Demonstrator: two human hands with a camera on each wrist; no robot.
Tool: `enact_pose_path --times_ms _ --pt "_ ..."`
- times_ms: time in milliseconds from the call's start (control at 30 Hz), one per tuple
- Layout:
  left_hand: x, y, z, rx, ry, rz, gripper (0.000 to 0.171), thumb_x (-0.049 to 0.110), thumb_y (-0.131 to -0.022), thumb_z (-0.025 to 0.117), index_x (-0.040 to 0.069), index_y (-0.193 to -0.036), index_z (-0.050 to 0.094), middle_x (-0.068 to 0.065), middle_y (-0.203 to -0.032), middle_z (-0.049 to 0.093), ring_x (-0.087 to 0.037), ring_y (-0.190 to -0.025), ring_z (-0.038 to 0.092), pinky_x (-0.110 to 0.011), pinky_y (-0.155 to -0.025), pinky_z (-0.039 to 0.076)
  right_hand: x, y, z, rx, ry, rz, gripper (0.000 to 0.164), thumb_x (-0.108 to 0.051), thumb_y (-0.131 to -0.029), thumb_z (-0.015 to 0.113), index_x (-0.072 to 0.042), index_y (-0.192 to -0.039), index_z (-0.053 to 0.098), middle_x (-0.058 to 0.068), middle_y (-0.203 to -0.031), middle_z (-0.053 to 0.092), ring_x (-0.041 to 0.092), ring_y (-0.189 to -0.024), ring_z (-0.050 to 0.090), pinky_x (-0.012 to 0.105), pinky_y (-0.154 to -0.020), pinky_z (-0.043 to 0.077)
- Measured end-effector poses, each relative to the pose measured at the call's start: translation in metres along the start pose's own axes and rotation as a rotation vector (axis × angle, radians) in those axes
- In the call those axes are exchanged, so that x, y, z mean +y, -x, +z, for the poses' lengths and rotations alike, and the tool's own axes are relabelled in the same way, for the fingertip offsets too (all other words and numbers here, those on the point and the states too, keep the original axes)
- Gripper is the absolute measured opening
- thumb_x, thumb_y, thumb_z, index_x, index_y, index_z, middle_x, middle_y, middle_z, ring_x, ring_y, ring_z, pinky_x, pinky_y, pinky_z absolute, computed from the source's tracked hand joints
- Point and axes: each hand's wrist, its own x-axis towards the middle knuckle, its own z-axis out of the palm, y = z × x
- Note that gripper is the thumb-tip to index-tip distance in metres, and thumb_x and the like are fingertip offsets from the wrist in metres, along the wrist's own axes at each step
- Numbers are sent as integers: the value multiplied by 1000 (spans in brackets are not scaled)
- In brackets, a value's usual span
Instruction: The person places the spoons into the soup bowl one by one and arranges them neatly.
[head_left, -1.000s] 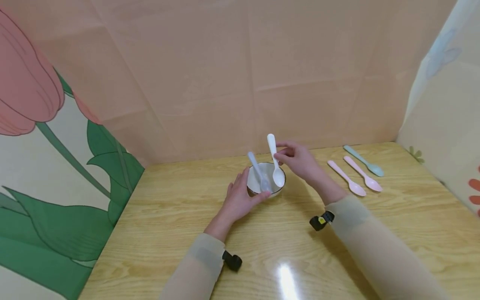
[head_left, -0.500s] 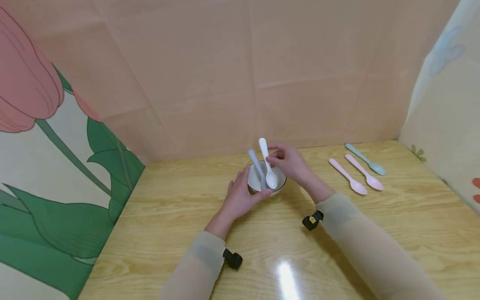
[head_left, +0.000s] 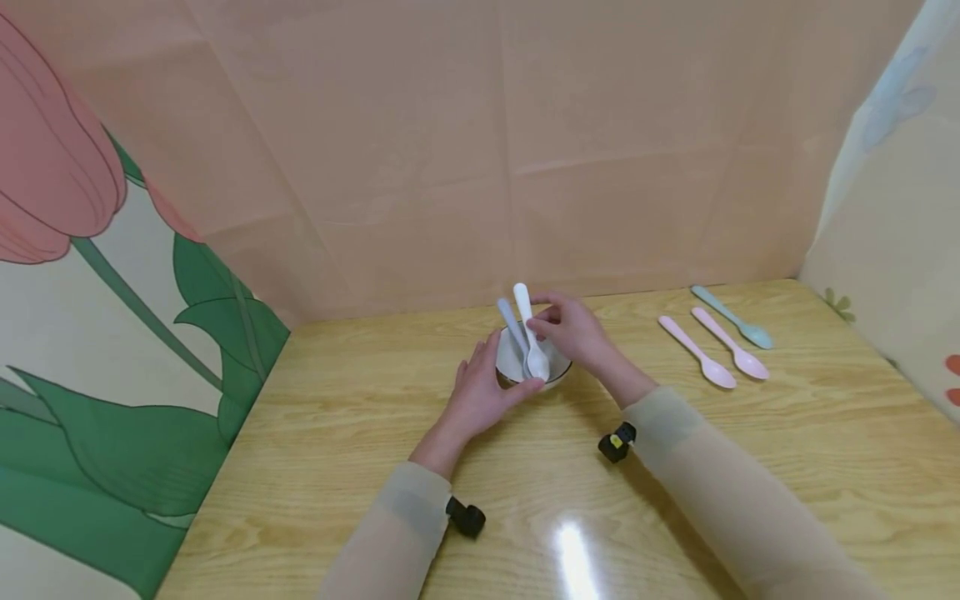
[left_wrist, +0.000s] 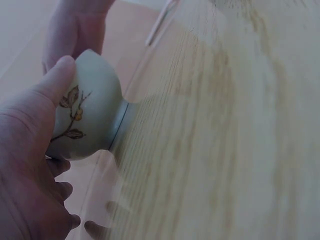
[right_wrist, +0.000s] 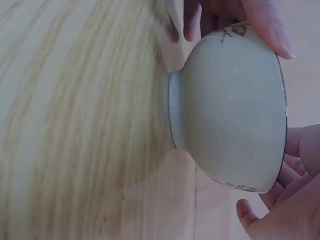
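Note:
A white bowl with a dark rim and a leafy twig pattern stands upright on the wooden table. My left hand grips its left side, thumb over the near rim and fingers spread round the wall. Inside the bowl leans a pale blue spoon, handle up past the far rim. My right hand pinches a white spoon by its handle, scoop end down in the bowl beside the blue one. In the right wrist view the bowl hides both spoons.
To the right lie two pink spoons and a pale green spoon on the table. A peach-coloured backdrop rises behind the table's far edge.
My right hand has moved left and slightly down, lowering the white spoon into the bowl next to the blue spoon. My left hand has stayed on the bowl.

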Motion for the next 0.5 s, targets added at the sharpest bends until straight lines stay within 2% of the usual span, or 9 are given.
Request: enact_pose_path --times_ms 200,500 --pt "1 0 0 4 -2 9 101 66 -86 68 26 -162 16 -5 -157 39 -26 -150 24 -64 -116 13 0 -1 5 30 88 -9 47 -21 -98 69 -18 -142 54 4 -101 73 21 -88 68 40 -78 53" --pt "1 0 0 4 -7 8 101 64 -86 70 25 -162 17 -5 -156 41 -22 -147 28 -64 -116 13 -3 2 12 62 202 -34 49 -20 -99 68 -15 -144 53 6 -103 72 24 -92 68 42 -78 55"
